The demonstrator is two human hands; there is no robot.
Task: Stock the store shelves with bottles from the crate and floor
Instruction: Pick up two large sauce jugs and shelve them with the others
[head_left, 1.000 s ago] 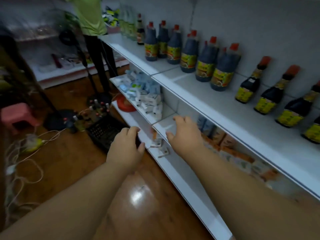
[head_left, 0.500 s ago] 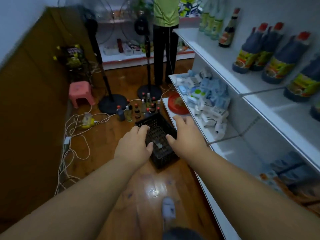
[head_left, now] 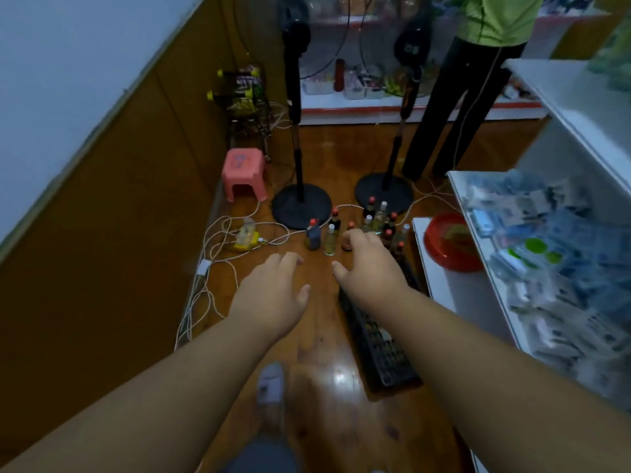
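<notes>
Both hands reach out over the wood floor and hold nothing. The left hand (head_left: 273,291) has loose, spread fingers, and so does the right hand (head_left: 370,264). The bottles (head_left: 362,227) stand in a bunch on the floor, just past the right hand's fingertips, near the far end of the black crate (head_left: 379,349) that lies beside the white shelves (head_left: 454,295). To do this step well, the person should probably bend low, grip one bottle round its middle and lift it straight up so the others do not tip. The labels are too small and blurry to read.
</notes>
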